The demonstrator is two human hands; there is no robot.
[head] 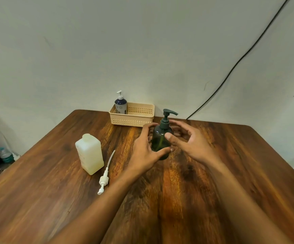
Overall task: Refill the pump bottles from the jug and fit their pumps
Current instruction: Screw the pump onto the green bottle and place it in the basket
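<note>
A dark green pump bottle point(160, 138) stands upright on the wooden table point(230, 173), its dark pump point(167, 117) seated on the neck. My left hand point(146, 148) wraps the bottle's left side, thumb across its lower front. Just to the right, my right hand point(188, 140) has its fingers spread apart, the thumb by the bottle's shoulder. A white translucent jug point(89, 154) stands to the left with no cap on it. A loose white pump point(104, 175) with its tube lies on the table beside the jug.
A cream plastic basket point(135, 115) sits against the wall at the table's far edge, with a blue and white pump bottle point(120, 104) standing in its left end. A black cable point(239, 60) runs down the wall on the right. Clutter lies on the floor at far left.
</note>
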